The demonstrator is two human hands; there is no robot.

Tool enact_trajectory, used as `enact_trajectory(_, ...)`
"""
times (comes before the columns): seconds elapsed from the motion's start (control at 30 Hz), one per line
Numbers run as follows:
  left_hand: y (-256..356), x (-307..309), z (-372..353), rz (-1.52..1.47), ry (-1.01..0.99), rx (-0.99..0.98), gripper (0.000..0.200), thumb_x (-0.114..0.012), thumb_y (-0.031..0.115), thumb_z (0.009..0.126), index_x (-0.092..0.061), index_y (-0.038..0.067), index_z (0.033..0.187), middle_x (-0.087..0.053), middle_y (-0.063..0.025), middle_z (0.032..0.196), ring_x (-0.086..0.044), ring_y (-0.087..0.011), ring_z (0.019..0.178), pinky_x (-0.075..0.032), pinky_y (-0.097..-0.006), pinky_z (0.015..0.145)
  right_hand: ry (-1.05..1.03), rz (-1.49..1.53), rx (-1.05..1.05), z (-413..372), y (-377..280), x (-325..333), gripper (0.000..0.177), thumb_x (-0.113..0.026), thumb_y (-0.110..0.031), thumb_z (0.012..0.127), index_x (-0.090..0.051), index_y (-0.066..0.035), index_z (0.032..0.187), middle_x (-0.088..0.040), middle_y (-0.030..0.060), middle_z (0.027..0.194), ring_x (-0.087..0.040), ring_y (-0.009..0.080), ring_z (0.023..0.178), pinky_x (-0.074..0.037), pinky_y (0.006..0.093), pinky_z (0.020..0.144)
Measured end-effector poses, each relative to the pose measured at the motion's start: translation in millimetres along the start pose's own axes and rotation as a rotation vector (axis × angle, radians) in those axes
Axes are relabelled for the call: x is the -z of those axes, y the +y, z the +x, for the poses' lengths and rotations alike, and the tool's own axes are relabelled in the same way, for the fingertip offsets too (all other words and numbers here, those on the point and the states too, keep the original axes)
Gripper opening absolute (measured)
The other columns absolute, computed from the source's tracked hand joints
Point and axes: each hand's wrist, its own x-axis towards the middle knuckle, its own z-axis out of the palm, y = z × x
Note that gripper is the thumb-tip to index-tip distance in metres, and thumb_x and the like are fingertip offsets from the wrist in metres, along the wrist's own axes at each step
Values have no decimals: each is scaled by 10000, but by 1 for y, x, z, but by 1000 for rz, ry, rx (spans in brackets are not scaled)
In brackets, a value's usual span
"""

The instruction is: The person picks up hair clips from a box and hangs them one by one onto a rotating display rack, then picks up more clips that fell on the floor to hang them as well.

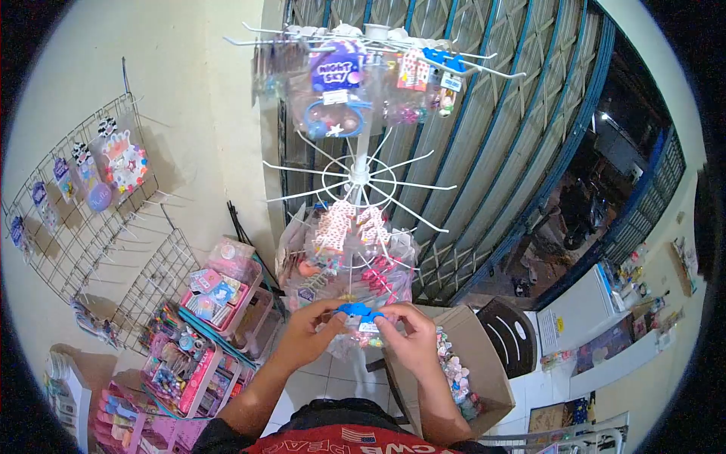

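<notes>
My left hand (311,327) and right hand (404,333) pinch a blue-topped packet (360,316); rotating rack (355,178) at twelve o'clock.

Bright, even indoor light on the cream wall (204,91); the wire racks (83,212) throw soft shadows rightward on it. Beyond the folding gate (514,98) it is dark, one small lamp (603,116) flaring white. Fisheye frame: black corners, lines bowing toward the rim, edge detail smeared. The blue-topped packet (361,312) between my left hand (306,333) and right hand (410,342) is fairly sharp, its print unreadable.
</notes>
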Motion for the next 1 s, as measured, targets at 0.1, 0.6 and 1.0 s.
enact_trajectory(0.1, 4, 15, -2, 7, -12, 5, 248, -599, 106, 936, -608, -10, 1154, -646, -72, 1038, -604, -114, 911, -510, -280, 791, 13, 108, -69, -4, -4, -12, 159, -712, -11, 812, -680, 0, 967, -660, 47, 848, -577, 95, 766, -465, 242, 709)
enact_trajectory(0.6, 16, -7, 13, 87, -58, -86, 197, -597, 87, 921, -625, -11, 1089, -666, -81, 972, -626, -120, 882, -507, -272, 779, 65, 198, -134, 8, -29, 24, 164, -675, -34, 873, -667, 9, 1031, -647, 17, 850, -572, 67, 768, -471, 229, 686)
enact_trajectory(1.0, -1, -56, 27, -39, 100, -102, 182, -591, 95, 938, -621, -8, 1085, -647, -50, 973, -598, -81, 857, -505, -241, 725, 87, 339, -22, 88, 4, 105, 167, -645, -40, 898, -662, 19, 1053, -672, 30, 904, -603, 69, 784, -482, 216, 701)
